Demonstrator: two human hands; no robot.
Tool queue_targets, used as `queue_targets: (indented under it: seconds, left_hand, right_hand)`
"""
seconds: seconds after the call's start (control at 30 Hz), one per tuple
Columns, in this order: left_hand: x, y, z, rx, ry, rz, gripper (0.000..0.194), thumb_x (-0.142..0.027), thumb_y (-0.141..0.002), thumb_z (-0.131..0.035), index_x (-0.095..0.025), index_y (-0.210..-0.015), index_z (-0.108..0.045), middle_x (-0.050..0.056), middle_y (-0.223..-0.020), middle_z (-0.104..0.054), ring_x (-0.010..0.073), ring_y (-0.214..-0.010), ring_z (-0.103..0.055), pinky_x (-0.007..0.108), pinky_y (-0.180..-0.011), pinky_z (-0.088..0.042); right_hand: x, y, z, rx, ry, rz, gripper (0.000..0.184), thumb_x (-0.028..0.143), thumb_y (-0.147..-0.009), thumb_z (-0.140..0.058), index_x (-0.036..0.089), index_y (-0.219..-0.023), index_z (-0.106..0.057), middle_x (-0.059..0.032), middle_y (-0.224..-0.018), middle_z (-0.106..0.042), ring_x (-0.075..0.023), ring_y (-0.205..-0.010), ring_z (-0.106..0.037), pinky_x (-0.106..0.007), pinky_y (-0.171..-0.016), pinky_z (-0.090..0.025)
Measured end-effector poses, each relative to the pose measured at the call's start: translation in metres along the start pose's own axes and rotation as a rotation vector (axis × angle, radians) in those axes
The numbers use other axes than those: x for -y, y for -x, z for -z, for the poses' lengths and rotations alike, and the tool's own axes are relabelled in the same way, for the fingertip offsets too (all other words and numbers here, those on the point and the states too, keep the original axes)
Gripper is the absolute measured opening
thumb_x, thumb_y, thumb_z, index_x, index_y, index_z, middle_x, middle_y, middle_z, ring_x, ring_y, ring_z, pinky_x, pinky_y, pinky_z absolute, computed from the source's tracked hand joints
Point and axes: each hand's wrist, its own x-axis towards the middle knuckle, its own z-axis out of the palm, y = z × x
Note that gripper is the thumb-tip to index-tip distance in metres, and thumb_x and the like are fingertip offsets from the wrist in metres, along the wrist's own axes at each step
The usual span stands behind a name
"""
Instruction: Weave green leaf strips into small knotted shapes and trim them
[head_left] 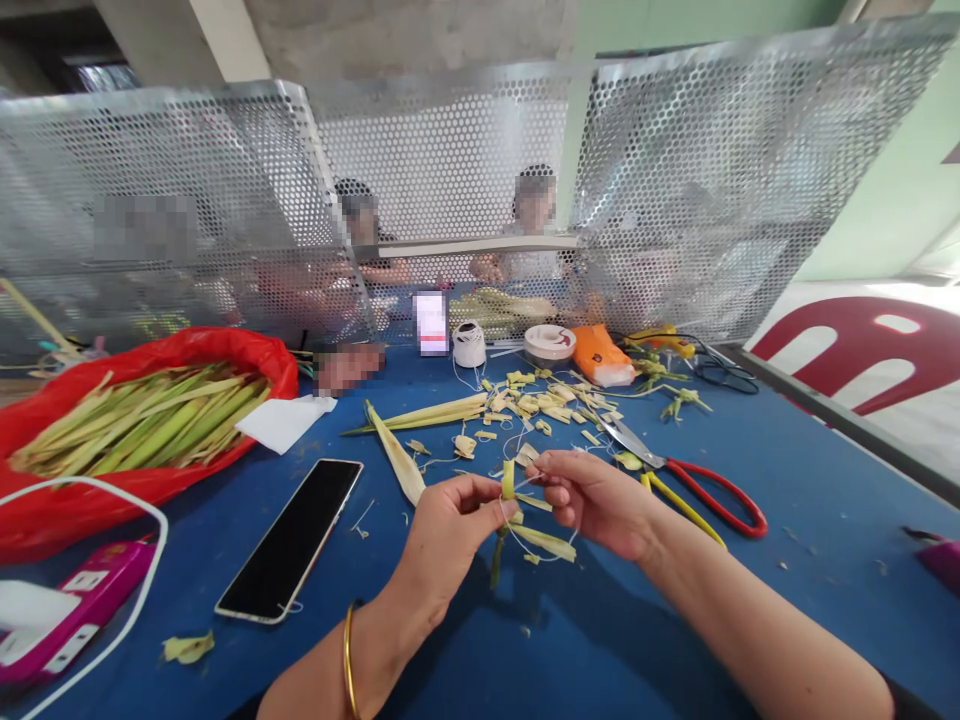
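Between thumb and fingers, my left hand [454, 525] pinches a small bundle of folded corn husk strips [509, 482], with strips sticking out to the right and down. A gold bangle [348, 655] is on the left wrist. To its right, my right hand [589, 495] is closed in a pinch on a thin white thread, which runs across to the husk bundle and loops below it. Just beyond the hands lie cut husk pieces [525, 400]. Red-handled scissors [720, 495] rest by the right forearm, beside a yellow-handled tool [686, 510].
A red bag [262, 345] of husk strips stands at the left, near a black-screened phone [292, 540] and a purple power strip [97, 610]. Further back are a thread spool [469, 345], a tape roll [550, 345] and an orange packet [602, 355]. People sit behind a perforated metal screen [450, 130].
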Motion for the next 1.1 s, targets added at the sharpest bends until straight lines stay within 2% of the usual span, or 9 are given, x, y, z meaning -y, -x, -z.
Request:
queue_targets:
  seconds: [0.1, 0.27, 0.43, 0.63, 0.77, 0.87, 0.97, 1.1]
  left_hand:
    - [0.0, 0.0, 0.0, -0.007, 0.047, 0.025, 0.013, -0.021, -0.059, -0.079, -0.017, -0.069, -0.071, 0.001, -0.067, -0.068, 0.0113, -0.065, -0.058, 0.023, -0.068, -0.047]
    - [0.0, -0.003, 0.0, -0.039, 0.11, 0.071, 0.019, -0.024, -0.058, -0.081, -0.015, -0.071, -0.071, 0.002, -0.069, -0.069, 0.0121, -0.067, -0.06, 0.024, -0.07, -0.048]
    - [0.0, -0.005, 0.002, -0.097, 0.121, 0.072, 0.023, -0.027, -0.057, -0.083, -0.014, -0.074, -0.072, 0.003, -0.07, -0.07, 0.0135, -0.068, -0.062, 0.025, -0.07, -0.049]
    - [0.0, -0.006, 0.003, -0.102, 0.123, 0.059, 0.034, -0.027, -0.059, -0.082, -0.014, -0.089, -0.074, 0.006, -0.082, -0.073, 0.0161, -0.075, -0.065, 0.028, -0.076, -0.05]
    - [0.001, -0.006, 0.003, -0.094, 0.132, 0.061, 0.03, -0.026, -0.059, -0.082, -0.014, -0.086, -0.074, 0.005, -0.08, -0.073, 0.0144, -0.073, -0.064, 0.026, -0.073, -0.05]
    - [0.0, -0.006, 0.002, -0.076, 0.189, 0.081, 0.03, -0.025, -0.059, -0.083, -0.013, -0.085, -0.073, 0.005, -0.078, -0.073, 0.0139, -0.07, -0.065, 0.025, -0.072, -0.05]
    - [-0.001, -0.005, 0.001, -0.072, 0.227, 0.103, 0.027, -0.024, -0.059, -0.083, -0.013, -0.081, -0.073, 0.004, -0.075, -0.072, 0.0127, -0.067, -0.064, 0.024, -0.071, -0.051]
    - [-0.002, -0.003, 0.0, -0.034, 0.242, 0.121, 0.025, -0.025, -0.058, -0.083, -0.014, -0.078, -0.073, 0.004, -0.074, -0.072, 0.0128, -0.068, -0.065, 0.024, -0.072, -0.051]
  right_hand:
    - [0.001, 0.001, 0.0, -0.013, -0.018, -0.013, 0.011, 0.02, -0.077, -0.07, 0.01, -0.073, -0.067, 0.0018, -0.061, -0.061, -0.0036, -0.044, -0.051, -0.012, -0.036, -0.041]
    - [-0.002, 0.001, 0.0, -0.034, -0.024, -0.015, 0.009, 0.017, -0.077, -0.07, 0.012, -0.073, -0.063, -0.0022, -0.073, -0.066, -0.0065, -0.052, -0.059, -0.014, -0.039, -0.043]
    - [0.002, 0.002, 0.0, -0.002, 0.024, -0.017, 0.012, 0.02, -0.073, -0.074, 0.012, -0.073, -0.064, -0.0031, -0.074, -0.068, -0.0059, -0.054, -0.058, -0.013, -0.039, -0.042]
    - [0.01, 0.008, -0.001, 0.054, 0.342, 0.054, 0.025, 0.031, -0.066, -0.079, 0.014, -0.066, -0.06, -0.0009, -0.069, -0.066, -0.0061, -0.049, -0.056, -0.017, -0.043, -0.043]
    - [0.011, 0.008, 0.002, 0.005, 0.692, 0.152, 0.018, 0.027, -0.072, -0.069, 0.018, -0.064, -0.056, 0.0032, -0.051, -0.059, -0.0085, -0.045, -0.054, -0.02, -0.046, -0.044]
    - [0.01, 0.009, 0.002, -0.027, 0.898, 0.236, 0.011, 0.019, -0.071, -0.063, 0.02, -0.064, -0.055, 0.0049, -0.05, -0.058, -0.0096, -0.045, -0.055, -0.02, -0.045, -0.042]
    - [0.011, 0.012, 0.0, -0.035, 1.01, 0.282, 0.009, 0.012, -0.069, -0.058, 0.02, -0.065, -0.055, 0.0051, -0.049, -0.058, -0.0106, -0.046, -0.056, -0.02, -0.044, -0.04]
    - [0.01, 0.012, 0.0, -0.06, 1.019, 0.249, 0.012, 0.013, -0.07, -0.056, 0.021, -0.063, -0.051, 0.0038, -0.049, -0.059, -0.0113, -0.047, -0.057, -0.021, -0.045, -0.042]
